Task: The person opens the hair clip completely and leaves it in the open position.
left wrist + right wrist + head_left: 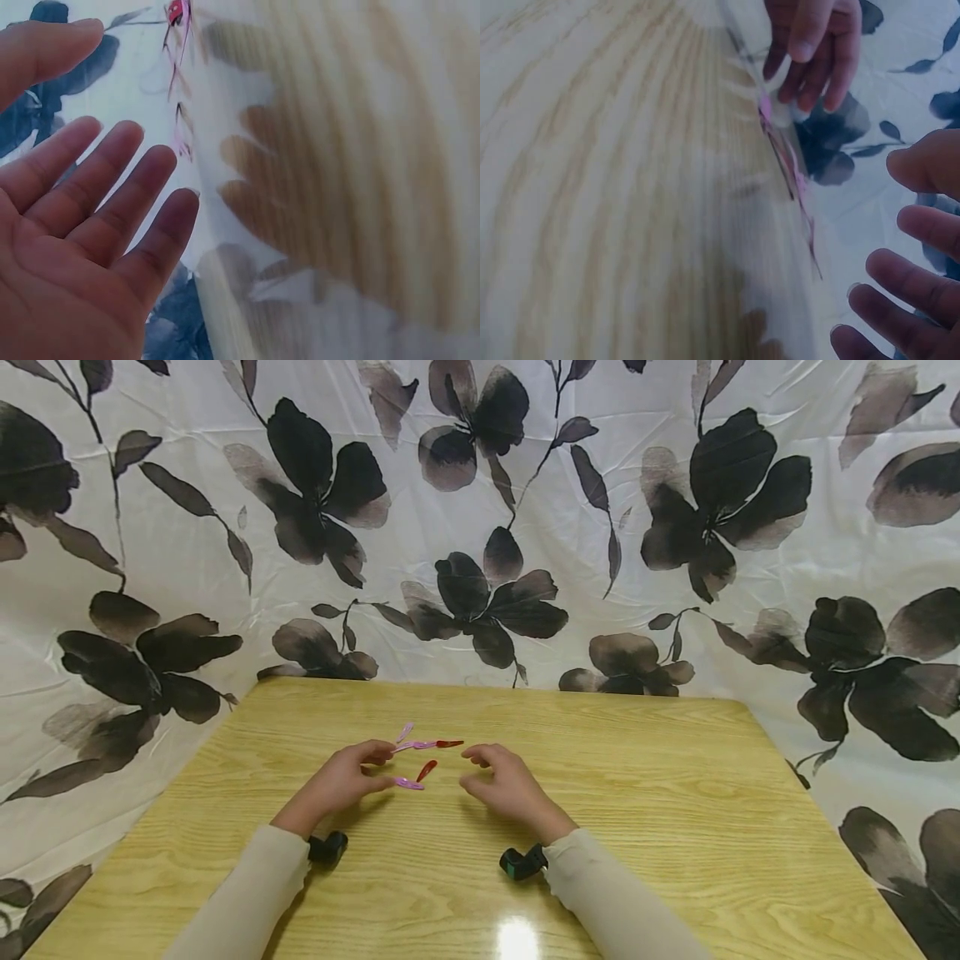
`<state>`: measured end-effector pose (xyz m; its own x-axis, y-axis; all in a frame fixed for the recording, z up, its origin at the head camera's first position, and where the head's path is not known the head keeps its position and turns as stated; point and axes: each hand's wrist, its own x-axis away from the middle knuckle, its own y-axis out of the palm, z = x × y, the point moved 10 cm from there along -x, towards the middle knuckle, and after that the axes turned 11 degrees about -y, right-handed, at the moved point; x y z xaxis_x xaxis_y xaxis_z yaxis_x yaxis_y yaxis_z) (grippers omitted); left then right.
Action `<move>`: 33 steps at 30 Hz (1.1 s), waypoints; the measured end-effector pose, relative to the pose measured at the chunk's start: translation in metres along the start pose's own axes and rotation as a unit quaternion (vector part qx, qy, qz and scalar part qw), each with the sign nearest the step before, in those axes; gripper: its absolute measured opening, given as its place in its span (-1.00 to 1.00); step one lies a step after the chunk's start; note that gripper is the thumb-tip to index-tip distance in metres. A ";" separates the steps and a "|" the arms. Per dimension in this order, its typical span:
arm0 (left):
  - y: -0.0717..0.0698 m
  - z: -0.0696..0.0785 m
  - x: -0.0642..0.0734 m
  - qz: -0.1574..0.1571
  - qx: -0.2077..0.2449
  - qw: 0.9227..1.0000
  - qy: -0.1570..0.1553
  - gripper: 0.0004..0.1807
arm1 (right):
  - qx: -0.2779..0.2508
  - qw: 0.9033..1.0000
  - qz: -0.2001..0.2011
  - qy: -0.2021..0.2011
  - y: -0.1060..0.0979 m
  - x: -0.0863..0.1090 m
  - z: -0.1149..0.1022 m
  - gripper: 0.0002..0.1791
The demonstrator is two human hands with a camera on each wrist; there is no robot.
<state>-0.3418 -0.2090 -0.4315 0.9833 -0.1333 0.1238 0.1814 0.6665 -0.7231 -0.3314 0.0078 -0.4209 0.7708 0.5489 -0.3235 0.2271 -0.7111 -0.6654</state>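
Several pink snap hair clips and two red ones lie on the wooden table in front of the hands. A red clip (450, 743) ends a row with pink clips (425, 745), and a single pink clip (405, 732) lies just behind that row. Closer to the person, another red clip (427, 770) slants up from a pink clip (409, 784). My left hand (341, 781) hovers at the left of the clips, fingers spread, its thumb tip right at the near pink clip. To their right, my right hand (513, 785) is held with loosely bent fingers and nothing in them.
The wooden table (637, 793) reaches back to a white cloth (600, 552) printed with dark flowers. Black wrist cameras (327, 850) sit at both cuffs. Light glares on the table's near part.
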 end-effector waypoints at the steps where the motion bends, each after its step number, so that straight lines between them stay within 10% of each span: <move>1: -0.001 0.000 0.000 -0.001 -0.001 1.000 -0.001 -0.39 | 0.002 1.000 -0.003 0.000 0.002 -0.001 0.000 -0.53; 33: -0.002 0.001 -0.012 -0.033 -0.050 0.998 -0.019 -0.60 | 0.047 0.998 -0.045 -0.007 0.038 -0.028 -0.020 -0.63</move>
<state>-0.3540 -0.2075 -0.4309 0.9693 -0.1451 0.1985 0.2458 0.5796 -0.7769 -0.3328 -0.0432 -0.4234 0.7411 0.6156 -0.2681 0.2382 -0.6143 -0.7522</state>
